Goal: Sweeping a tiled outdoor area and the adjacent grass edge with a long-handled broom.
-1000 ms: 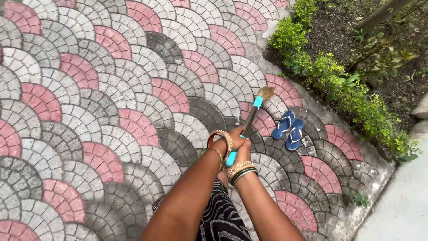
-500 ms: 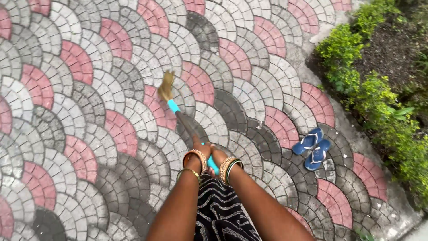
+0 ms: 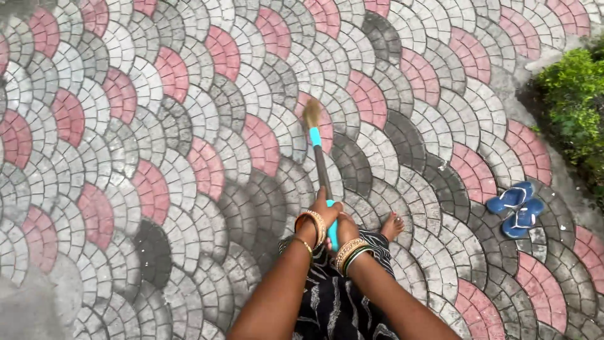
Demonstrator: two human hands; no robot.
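Two hands are on one broom (image 3: 321, 170), and you have broad open paving (image 3: 157, 157) ahead and to your left: fan-patterned blocks in grey, white, pink and dark grey run to the top and left edges of the view with nothing standing on them. Your room ends on the right, where a green shrub border (image 3: 576, 104) closes the paved area at the upper right corner. A pair of blue flip-flops (image 3: 517, 209) lies on the paving near that border, well apart from the broom and off to your right. One bare foot (image 3: 392, 225) shows just right of your hands, toes on the blocks, beside the black-and-white patterned garment (image 3: 340, 302) hanging below your arms.

Your left hand (image 3: 322, 214) is wrapped around the broom's dark shaft, fingers closed over it, gold and orange bangles at the wrist. Your right hand (image 3: 346, 230) sits just below and behind it, closed on the turquoise end of the handle, bangles there too. Both grips are clamped tight together, nearly touching each other.

From your hands the shaft runs straight away from you, slightly leftward, to a second turquoise band, then the straw-coloured bristle head (image 3: 311, 113), which meets the paving on a pink fan well ahead of your foot.
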